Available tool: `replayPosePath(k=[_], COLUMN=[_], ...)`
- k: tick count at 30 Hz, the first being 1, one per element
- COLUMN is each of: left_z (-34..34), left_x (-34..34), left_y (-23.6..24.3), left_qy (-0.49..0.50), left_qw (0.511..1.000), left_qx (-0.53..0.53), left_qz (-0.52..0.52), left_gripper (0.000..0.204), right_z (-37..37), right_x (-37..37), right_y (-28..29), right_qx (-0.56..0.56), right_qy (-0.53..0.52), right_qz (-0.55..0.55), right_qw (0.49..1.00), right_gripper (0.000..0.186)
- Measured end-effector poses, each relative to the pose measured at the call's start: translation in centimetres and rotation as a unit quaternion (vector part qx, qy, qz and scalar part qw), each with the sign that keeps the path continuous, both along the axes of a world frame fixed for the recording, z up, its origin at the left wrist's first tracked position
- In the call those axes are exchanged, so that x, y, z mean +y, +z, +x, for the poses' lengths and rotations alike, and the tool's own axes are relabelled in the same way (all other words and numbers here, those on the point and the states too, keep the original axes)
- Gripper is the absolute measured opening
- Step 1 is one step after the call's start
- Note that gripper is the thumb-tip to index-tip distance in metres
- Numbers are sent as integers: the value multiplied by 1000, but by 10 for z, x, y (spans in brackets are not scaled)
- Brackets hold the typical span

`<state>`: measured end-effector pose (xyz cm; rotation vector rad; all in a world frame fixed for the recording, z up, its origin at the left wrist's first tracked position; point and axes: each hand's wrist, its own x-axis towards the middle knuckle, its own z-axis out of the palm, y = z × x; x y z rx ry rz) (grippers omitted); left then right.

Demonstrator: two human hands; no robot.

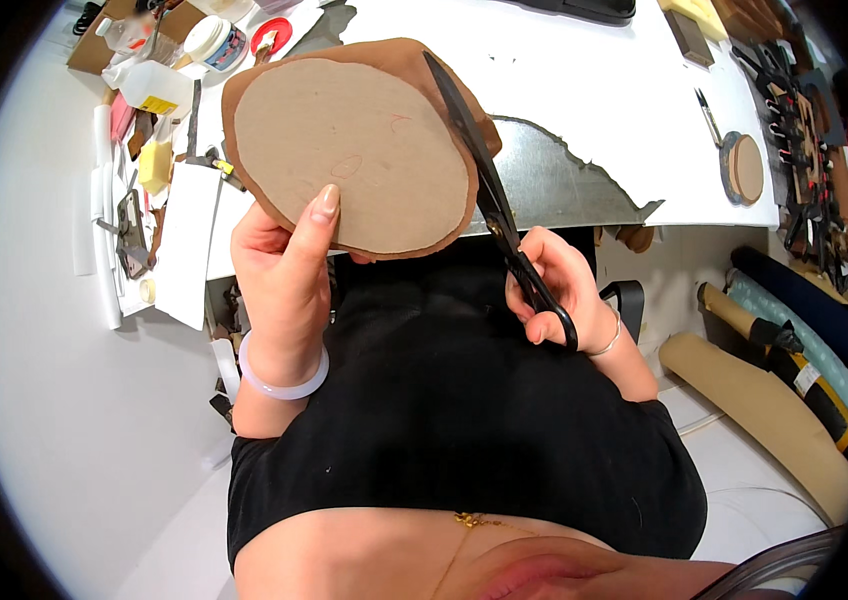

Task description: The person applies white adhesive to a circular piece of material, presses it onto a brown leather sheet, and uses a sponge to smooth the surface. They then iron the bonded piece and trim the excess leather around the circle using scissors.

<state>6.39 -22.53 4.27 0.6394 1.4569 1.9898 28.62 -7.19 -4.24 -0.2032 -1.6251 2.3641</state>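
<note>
My left hand (294, 265) grips the lower left edge of a brown leather piece (399, 52), with the thumb on top and the fingers underneath. Its upper face is mostly a rounded beige-grey layer (344, 120) bearing faint reddish pen marks; a brown border shows around it. In my right hand (569, 280) is a pair of long black scissors (494, 190), fingers in the handle loops. The blades point up and away, lying along the right side of the leather, some of which shows beyond them. Whether the blades are parted cannot be made out.
The white worktable (584, 80) carries a grey metal plate (564, 180) beyond the scissors. A white tub (214, 45) and a plastic bottle (154, 85) stand far left. Round pieces (742, 168) lie at right, near a rack of tools (794, 130). Rolled materials (764, 400) lean at lower right.
</note>
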Motion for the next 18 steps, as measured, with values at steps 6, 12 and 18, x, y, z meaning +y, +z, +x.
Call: replayPosePath(k=[6, 12, 18], left_z=[-2, -6, -6], left_x=[-1, -3, -4], left_y=[-1, -7, -7], left_qy=[-6, -15, -21], left_qw=[1000, 999, 998], left_qx=[13, 30, 34], left_qz=[-15, -34, -40], left_gripper=[19, 24, 23], right_z=[1, 0, -1], right_x=[-1, -1, -1], right_y=[-2, -1, -3], right_qx=[3, 10, 6], right_qy=[-4, -7, -10], right_qz=[0, 2, 8], right_qw=[1000, 1000, 1000], right_gripper=[71, 72, 71])
